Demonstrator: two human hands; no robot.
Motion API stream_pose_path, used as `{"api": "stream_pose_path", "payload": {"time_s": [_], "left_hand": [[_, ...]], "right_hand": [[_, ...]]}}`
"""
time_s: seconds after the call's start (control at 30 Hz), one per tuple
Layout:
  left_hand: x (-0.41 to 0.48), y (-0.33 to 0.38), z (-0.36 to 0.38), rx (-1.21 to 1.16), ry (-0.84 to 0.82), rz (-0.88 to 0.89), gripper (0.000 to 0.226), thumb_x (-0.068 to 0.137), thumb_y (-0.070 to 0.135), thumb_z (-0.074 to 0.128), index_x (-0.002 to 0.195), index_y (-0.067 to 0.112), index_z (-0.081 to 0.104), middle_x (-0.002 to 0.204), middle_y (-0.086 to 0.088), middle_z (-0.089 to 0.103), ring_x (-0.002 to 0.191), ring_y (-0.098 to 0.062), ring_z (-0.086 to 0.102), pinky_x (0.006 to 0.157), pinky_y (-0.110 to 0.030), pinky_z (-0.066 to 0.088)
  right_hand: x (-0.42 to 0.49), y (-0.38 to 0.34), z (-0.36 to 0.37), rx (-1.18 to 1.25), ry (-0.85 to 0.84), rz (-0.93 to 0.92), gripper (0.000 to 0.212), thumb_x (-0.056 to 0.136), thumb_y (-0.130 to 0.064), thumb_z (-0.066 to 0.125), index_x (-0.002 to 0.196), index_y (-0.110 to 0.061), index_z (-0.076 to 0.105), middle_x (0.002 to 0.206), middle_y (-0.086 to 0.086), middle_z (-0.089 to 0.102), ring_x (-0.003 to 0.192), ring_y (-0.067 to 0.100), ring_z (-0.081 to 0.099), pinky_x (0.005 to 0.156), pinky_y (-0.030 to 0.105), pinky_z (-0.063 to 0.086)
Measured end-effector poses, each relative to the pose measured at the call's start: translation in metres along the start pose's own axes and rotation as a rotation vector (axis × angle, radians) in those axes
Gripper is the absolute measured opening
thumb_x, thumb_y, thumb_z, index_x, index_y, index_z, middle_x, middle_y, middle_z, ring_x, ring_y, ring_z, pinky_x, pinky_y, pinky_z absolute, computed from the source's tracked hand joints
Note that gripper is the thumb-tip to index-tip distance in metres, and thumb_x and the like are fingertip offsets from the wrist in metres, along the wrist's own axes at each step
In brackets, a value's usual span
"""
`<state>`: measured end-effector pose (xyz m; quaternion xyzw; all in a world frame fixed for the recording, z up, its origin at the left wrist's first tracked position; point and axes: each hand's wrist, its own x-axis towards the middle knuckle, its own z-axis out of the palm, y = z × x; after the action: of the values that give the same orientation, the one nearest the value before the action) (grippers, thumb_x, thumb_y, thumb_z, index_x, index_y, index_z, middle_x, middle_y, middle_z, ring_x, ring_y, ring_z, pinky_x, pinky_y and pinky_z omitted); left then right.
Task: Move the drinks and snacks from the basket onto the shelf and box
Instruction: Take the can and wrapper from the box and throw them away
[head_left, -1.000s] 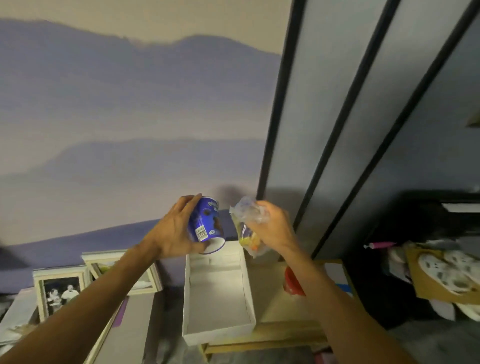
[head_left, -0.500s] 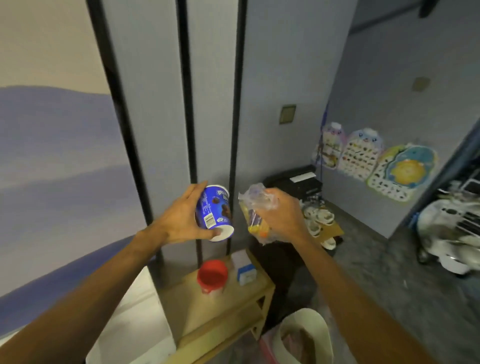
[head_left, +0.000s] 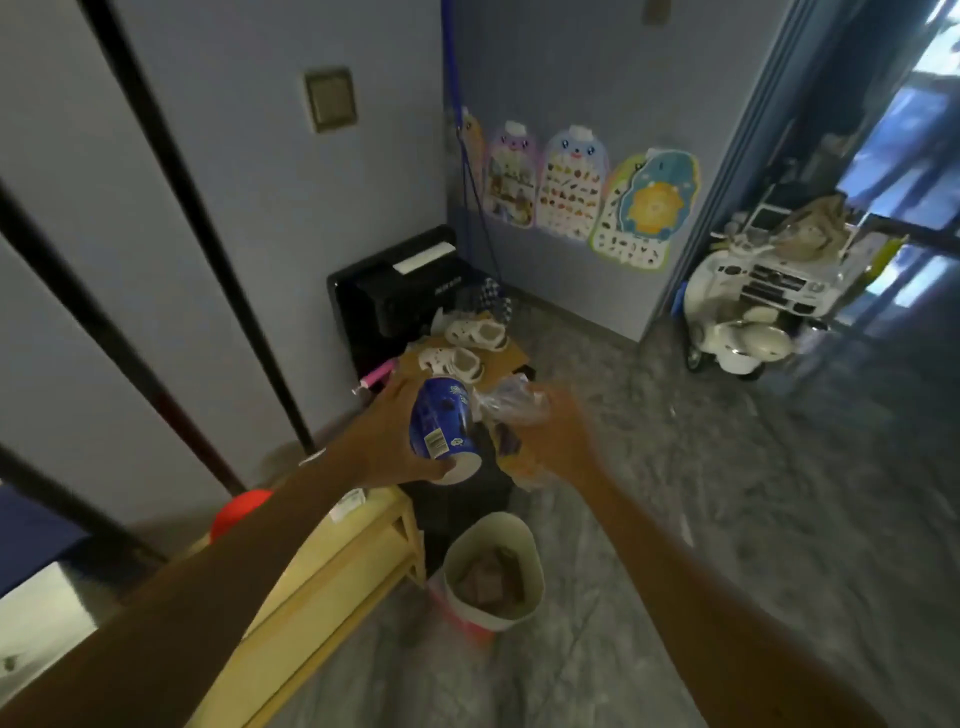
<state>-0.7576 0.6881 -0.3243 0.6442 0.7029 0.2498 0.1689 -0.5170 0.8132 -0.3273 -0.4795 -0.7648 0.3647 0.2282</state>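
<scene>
My left hand (head_left: 387, 441) grips a blue snack cup (head_left: 442, 425) with a white base, tilted on its side in mid-air. Right beside it, my right hand (head_left: 558, 441) holds a clear plastic snack bag (head_left: 511, 402) with yellow and orange contents. Both hands hover above the right end of a low wooden shelf (head_left: 363, 545), whose top carries a red cup (head_left: 236, 512) and a small white carton (head_left: 347, 503). A cream basket (head_left: 493, 566) stands on the floor under my hands, with brownish packets inside. The white box (head_left: 31, 608) shows only at the left edge.
A black appliance (head_left: 395, 296) stands against the wall behind, with small white shoes (head_left: 462, 345) on cardboard in front of it. A white toy ride-on car (head_left: 753, 306) is parked at the right by a doorway. Grey floor spreads to the right.
The view has swung right and down, away from the white box and shelf top toward the room floor and basket. Both hands still hold the same cup and bag, close together.
</scene>
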Motion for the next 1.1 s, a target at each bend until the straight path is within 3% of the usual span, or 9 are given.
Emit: {"api": "stream_pose_path", "payload": {"time_s": [0.1,0.23,0.33,0.5,0.57,0.67,0.9,1.03,1.1], "left_hand": [[0.020,-0.016,0.058,-0.016,-0.052,0.021,0.127,0.057,0.079,0.086,0.156,0.033,0.021,0.147,0.017,0.033,0.128,0.002,0.038,0.104,-0.029,0.043],[0.035,-0.062,0.154,-0.015,-0.103,0.002,0.135,0.058,0.080,0.086,0.162,0.024,0.019,0.161,0.006,0.029,0.145,-0.018,0.037,0.113,-0.037,0.042],[0.036,-0.110,0.252,-0.025,-0.156,-0.028,0.137,0.061,0.071,0.090,0.164,0.014,0.019,0.166,-0.007,0.027,0.151,-0.028,0.033,0.119,-0.044,0.038],[0.034,-0.195,0.407,-0.045,-0.281,-0.237,0.150,0.047,0.086,0.082,0.165,0.027,0.011,0.170,-0.001,0.017,0.155,-0.026,0.026,0.122,-0.040,0.031],[0.035,-0.227,0.457,-0.003,-0.297,-0.193,0.141,0.058,0.088,0.078,0.164,0.022,0.014,0.167,-0.004,0.027,0.151,-0.027,0.035,0.118,-0.039,0.035],[0.033,-0.262,0.507,0.009,-0.331,-0.215,0.146,0.051,0.100,0.067,0.163,0.024,0.012,0.164,0.000,0.032,0.148,-0.023,0.039,0.118,-0.038,0.039],[0.022,-0.280,0.523,0.061,-0.329,-0.198,0.140,0.059,0.100,0.062,0.166,0.030,0.005,0.171,0.009,0.017,0.152,-0.020,0.031,0.120,-0.042,0.034],[0.022,-0.255,0.468,0.064,-0.310,-0.149,0.109,0.082,0.083,0.055,0.166,0.029,0.012,0.171,0.006,0.022,0.153,-0.018,0.031,0.121,-0.035,0.032],[0.029,-0.234,0.420,0.119,-0.304,-0.122,0.105,0.086,0.084,0.044,0.167,0.028,0.008,0.174,0.005,0.016,0.158,-0.018,0.021,0.126,-0.038,0.024]], "right_hand": [[0.005,0.064,0.032,-0.026,-0.022,0.122,0.053,0.086,-0.038,0.085,0.132,-0.020,0.066,0.113,-0.006,0.070,0.100,0.012,0.065,0.094,0.034,0.056],[0.012,0.150,0.093,-0.126,-0.027,0.164,0.032,0.095,-0.033,0.078,0.123,-0.020,0.072,0.095,-0.006,0.074,0.079,0.006,0.068,0.080,0.030,0.058],[0.014,0.228,0.157,-0.193,-0.040,0.177,0.035,0.090,-0.031,0.079,0.124,-0.021,0.072,0.106,-0.001,0.076,0.092,0.015,0.070,0.088,0.036,0.057],[0.014,0.366,0.257,-0.194,-0.067,0.315,0.038,0.097,-0.048,0.067,0.131,-0.032,0.062,0.120,-0.006,0.067,0.108,0.013,0.066,0.094,0.032,0.053],[0.012,0.410,0.291,-0.161,-0.065,0.372,0.046,0.099,-0.053,0.065,0.140,-0.033,0.058,0.130,-0.006,0.064,0.105,0.007,0.062,0.093,0.027,0.049],[0.013,0.456,0.329,-0.131,-0.076,0.376,0.048,0.099,-0.050,0.066,0.144,-0.037,0.054,0.134,-0.006,0.063,0.101,0.005,0.062,0.093,0.027,0.053],[0.011,0.475,0.348,-0.248,-0.214,0.349,0.048,0.093,-0.073,0.053,0.132,-0.044,0.055,0.125,-0.018,0.063,0.105,0.007,0.066,0.081,0.026,0.046],[0.021,0.436,0.300,-0.308,-0.229,0.328,0.106,0.069,-0.103,0.044,0.152,-0.037,0.050,0.154,-0.009,0.053,0.134,0.020,0.058,0.099,0.034,0.050],[0.036,0.403,0.262,-0.392,-0.256,0.263,0.111,0.068,-0.098,0.050,0.159,-0.035,0.041,0.167,-0.006,0.040,0.146,0.021,0.048,0.110,0.042,0.047]]}}
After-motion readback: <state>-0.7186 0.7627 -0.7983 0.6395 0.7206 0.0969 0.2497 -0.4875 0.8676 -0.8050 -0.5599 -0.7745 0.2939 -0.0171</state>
